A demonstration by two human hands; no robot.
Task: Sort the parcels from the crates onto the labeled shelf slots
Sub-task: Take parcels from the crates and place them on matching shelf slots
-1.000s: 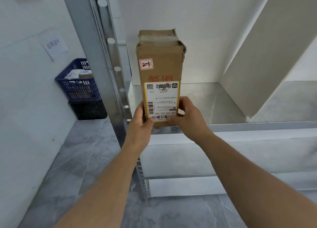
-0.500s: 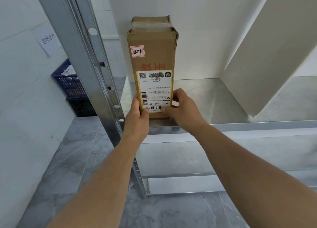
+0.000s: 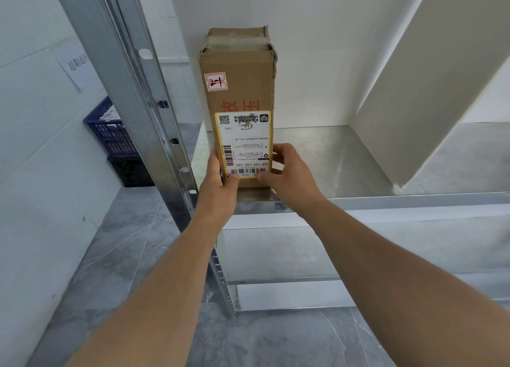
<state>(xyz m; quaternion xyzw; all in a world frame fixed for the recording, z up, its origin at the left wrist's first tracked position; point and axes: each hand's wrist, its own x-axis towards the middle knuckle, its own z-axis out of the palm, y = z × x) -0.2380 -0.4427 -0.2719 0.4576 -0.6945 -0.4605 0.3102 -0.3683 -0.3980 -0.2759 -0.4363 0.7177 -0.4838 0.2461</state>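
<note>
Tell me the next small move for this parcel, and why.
Probably nudge the parcel slightly deeper before letting go: it stands upright near the front edge of the shelf, with the left hand and right hand gripping its base.

Parcel storeroom: metal shelving (image 3: 358,201), stacked crates (image 3: 116,137), labelled parcel (image 3: 240,91).

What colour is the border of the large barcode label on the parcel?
Yellow, around the barcode label on the parcel; head view.

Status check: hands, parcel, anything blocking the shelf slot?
Left hand and right hand grip the parcel at its lower end. Parcel upright at the left end of the shelf, beside the steel post. Nothing in the way.
</note>
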